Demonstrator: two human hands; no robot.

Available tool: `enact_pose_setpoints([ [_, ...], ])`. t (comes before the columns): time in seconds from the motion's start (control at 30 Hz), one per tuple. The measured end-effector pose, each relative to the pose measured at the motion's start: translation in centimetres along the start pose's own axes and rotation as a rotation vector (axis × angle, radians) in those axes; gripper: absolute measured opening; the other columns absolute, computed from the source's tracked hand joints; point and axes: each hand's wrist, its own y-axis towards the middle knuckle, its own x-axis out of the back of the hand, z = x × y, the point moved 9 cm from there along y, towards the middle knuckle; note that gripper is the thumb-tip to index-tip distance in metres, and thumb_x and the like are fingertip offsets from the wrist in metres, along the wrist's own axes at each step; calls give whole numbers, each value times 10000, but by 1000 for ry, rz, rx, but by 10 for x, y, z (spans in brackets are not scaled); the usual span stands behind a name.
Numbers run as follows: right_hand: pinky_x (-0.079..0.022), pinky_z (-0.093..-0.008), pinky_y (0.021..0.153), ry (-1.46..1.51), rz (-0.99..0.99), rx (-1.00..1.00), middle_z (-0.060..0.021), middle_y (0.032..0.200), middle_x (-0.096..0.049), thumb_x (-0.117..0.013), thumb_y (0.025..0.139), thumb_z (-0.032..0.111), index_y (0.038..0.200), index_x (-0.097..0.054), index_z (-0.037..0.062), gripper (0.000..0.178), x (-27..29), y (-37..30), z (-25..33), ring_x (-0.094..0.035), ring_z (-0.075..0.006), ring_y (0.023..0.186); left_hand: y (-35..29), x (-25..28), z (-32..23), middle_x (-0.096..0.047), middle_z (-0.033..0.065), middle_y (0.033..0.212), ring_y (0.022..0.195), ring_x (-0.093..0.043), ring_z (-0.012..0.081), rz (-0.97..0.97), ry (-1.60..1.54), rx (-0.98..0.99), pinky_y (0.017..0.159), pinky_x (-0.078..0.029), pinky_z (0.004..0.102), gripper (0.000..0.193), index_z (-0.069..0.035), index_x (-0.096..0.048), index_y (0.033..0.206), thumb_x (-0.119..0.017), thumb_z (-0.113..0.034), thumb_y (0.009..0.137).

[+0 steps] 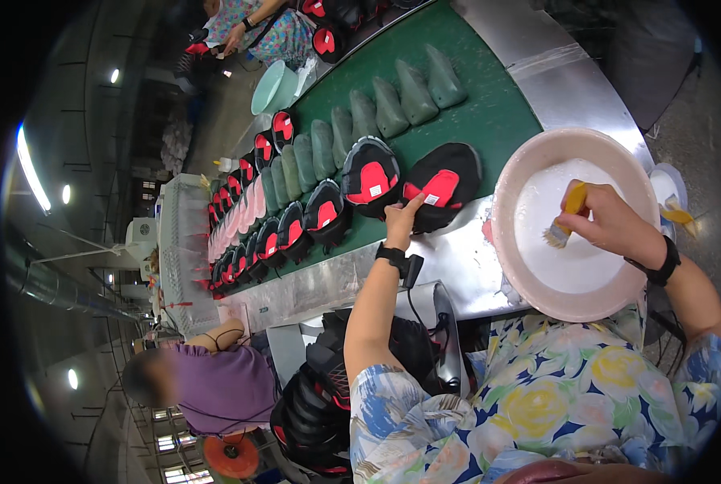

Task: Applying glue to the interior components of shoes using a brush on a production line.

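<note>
My left hand pinches the near edge of a black shoe upper with a red lining and a small white label. It lies at the green conveyor's near edge. My right hand is closed round the yellow handle of a brush. The brush's bristles point down over white liquid in a wide pale pink basin. Whether the bristle tips touch the liquid, I cannot tell. Just left of the held upper lies another black upper with a white rim.
Rows of black-and-red uppers, grey-green foot-shaped pieces and pink pieces line the green conveyor. A person in purple is at the lower left; another person's hand shows far off. Black uppers are piled beside me.
</note>
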Motion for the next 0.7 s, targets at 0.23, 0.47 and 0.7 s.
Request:
enact_pose_setpoints([
  [0.23, -470, -327, 597, -147, -35, -8, -139, 713, -631, -693, 884, 179, 852, -609, -13, 212, 21, -14, -19, -614, -232, 625, -154, -24, -191, -520, 224, 1132, 1028, -528, 396, -302, 654, -1122, 895, -431, 454, 755, 50, -445, 1270, -842, -162, 664],
  [0.47, -476, -346, 620, -198, -94, -48, -163, 745, -639, -700, 889, 204, 885, -616, -10, 229, 24, -9, -30, -617, -271, 650, -207, -66, -124, -586, 126, 1066, 1006, -564, 333, 416, 877, -1275, 833, -447, 439, 480, -48, -600, 1211, -687, -70, 739],
  [0.7, -500, -454, 712, -160, 151, 144, -212, 827, -658, -691, 863, 200, 929, -604, -12, 238, -48, -3, -15, -648, -393, 783, -113, -83, -80, -318, 154, 1581, 1467, -249, 417, 684, 796, -660, 1192, -240, 519, 762, -243, -541, 1396, -637, -56, 663],
])
